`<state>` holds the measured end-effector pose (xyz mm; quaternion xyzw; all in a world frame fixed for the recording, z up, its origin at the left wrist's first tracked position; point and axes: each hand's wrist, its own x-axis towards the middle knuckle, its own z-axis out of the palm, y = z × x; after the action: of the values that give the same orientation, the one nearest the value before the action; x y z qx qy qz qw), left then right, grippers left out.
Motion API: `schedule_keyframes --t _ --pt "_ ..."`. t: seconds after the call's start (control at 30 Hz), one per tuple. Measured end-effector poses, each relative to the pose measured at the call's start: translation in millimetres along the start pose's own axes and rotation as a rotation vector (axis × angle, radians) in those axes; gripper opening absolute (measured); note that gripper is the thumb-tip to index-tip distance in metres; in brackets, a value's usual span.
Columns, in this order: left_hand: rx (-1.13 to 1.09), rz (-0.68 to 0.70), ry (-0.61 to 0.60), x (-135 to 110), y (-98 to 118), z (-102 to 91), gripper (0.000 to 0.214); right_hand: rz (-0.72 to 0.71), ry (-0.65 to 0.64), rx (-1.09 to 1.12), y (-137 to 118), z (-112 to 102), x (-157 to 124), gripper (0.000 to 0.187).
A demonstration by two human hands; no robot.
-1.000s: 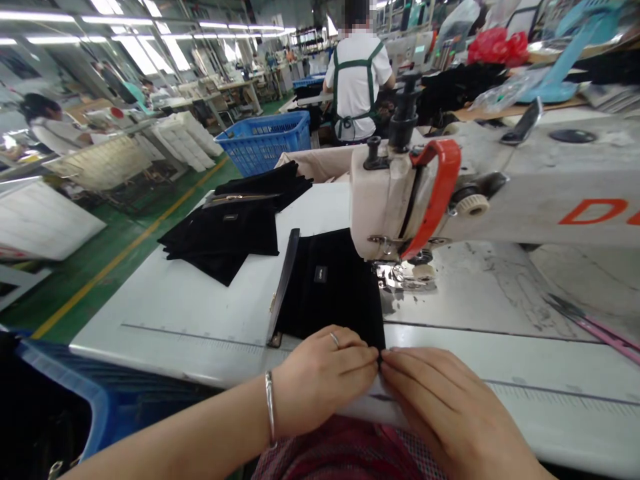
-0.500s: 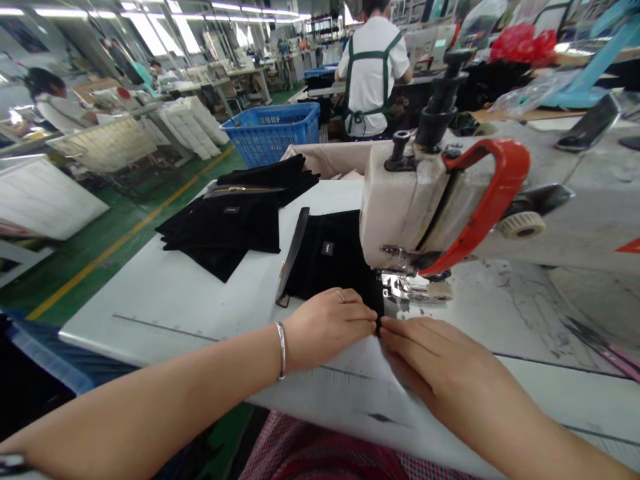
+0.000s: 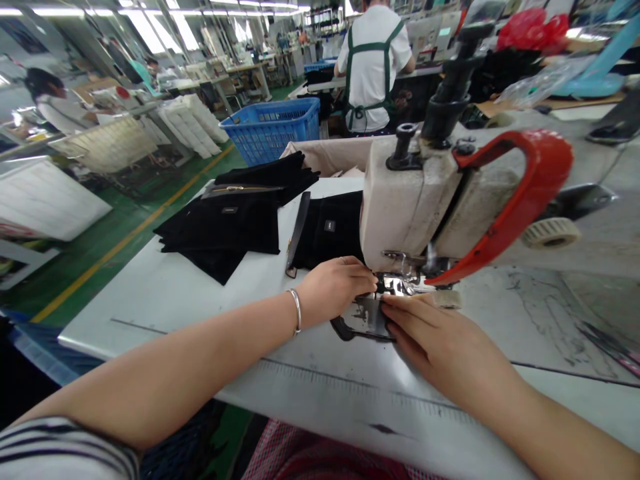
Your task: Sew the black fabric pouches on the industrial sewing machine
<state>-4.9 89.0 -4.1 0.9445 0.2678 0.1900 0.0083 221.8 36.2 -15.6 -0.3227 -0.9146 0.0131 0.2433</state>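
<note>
A black fabric pouch (image 3: 327, 230) with a small label and a zipper strip lies on the white sewing table (image 3: 200, 300), its near edge under the presser foot (image 3: 400, 283) of the cream sewing machine (image 3: 400, 207). My left hand (image 3: 333, 290), with a ring and a bracelet, pinches the pouch's near edge just left of the foot. My right hand (image 3: 430, 333) rests beside it with fingers pressed together on the same edge, in front of the needle plate.
A stack of finished black pouches (image 3: 225, 223) lies at the table's far left. A red guard (image 3: 505, 207) curves over the machine head. Behind stand a blue crate (image 3: 273, 130) and a person in a white shirt and green apron (image 3: 375, 67). Another worker (image 3: 50, 107) sits at far left.
Both hands have pushed the pouch away from me, bringing its near edge from the table's front up under the presser foot. The camera has moved closer to the machine.
</note>
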Motion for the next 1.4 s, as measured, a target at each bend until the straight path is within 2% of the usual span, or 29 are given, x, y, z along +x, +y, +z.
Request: schedule_keyframes --t 0.2,0.37,0.5,0.57,0.67,0.77,0.83,0.97,1.03,1.1,1.17,1.27,1.4 --pt "0.004 -0.044 0.063 3.5 -7.4 3.7 0.027 0.038 -0.015 0.065 3.4 -0.9 1.8 0.024" --pt "0.003 -0.095 -0.021 5.4 -7.9 3.3 0.027 0.078 -0.056 0.116 5.7 -4.0 -0.9 0.022" --pt "0.024 -0.165 -0.081 4.2 -6.0 -5.1 0.024 0.141 0.058 0.078 10.1 -10.2 -2.3 0.015" --pt "0.074 -0.246 -0.113 1.2 0.0 -14.9 0.023 0.21 0.09 -0.005 13.6 -13.3 -2.4 0.013" --pt "0.149 -0.3 -0.211 -3.3 17.7 -34.7 0.028 0.278 -0.027 -0.096 18.6 -18.6 -2.3 0.013" --pt "0.132 -0.259 -0.375 -5.4 39.2 -51.0 0.029 0.239 -0.14 -0.058 23.7 -23.2 -2.9 0.01" --pt "0.091 -0.249 -0.426 -7.6 50.6 -53.7 0.029 0.203 -0.131 0.011 27.9 -22.8 -3.6 0.008" --pt "-0.033 -0.206 -0.308 -20.5 65.7 -38.0 0.038 0.251 0.053 -0.035 32.7 -13.3 -3.4 0.01" --pt "-0.094 -0.204 -0.27 -28.9 72.6 -27.3 0.046 0.267 0.088 -0.098 30.2 -9.4 -3.4 0.01" --pt "-0.119 -0.234 -0.267 -35.0 78.7 -20.5 0.049 0.214 0.088 -0.093 25.0 -7.9 -4.9 0.009" --pt "-0.131 -0.244 -0.262 -37.5 81.6 -18.1 0.048 0.082 0.057 -0.01 18.9 -7.7 -7.4 0.013" --pt "-0.152 -0.203 -0.24 -36.1 75.4 -17.8 0.048 -0.064 -0.022 0.136 12.3 -7.1 -10.1 0.024" --pt "-0.155 -0.151 -0.219 -31.8 52.2 -16.2 0.045 -0.028 -0.04 0.209 9.8 -10.7 -8.4 0.025"
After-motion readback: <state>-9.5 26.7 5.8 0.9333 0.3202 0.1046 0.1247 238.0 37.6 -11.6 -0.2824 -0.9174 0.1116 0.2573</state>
